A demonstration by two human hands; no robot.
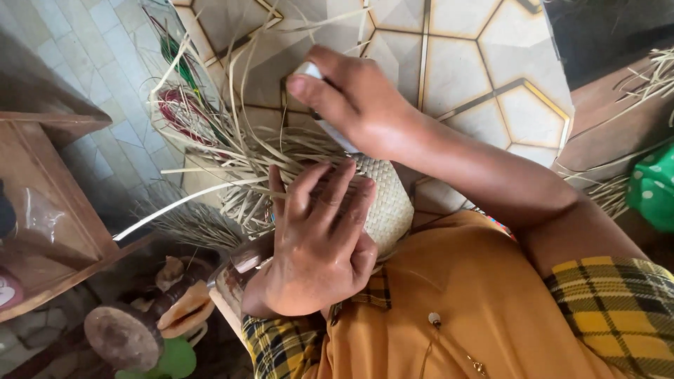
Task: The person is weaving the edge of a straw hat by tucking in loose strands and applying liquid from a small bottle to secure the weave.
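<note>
Pressing flat on the woven straw piece (382, 203) in the lap, the left hand (316, 245) is bracing it, fingers spread. Beyond, the right hand (354, 98) is gripping a small white tool (309, 70) over loose strands (239, 165). Weaving step likely underway; tucking strands next needs steady bracing.

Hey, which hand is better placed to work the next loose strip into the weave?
Probably the right hand: it grips the white object among the loose strips at the weave's edge. The left hand lies flat on the woven piece, pinning it.
</note>
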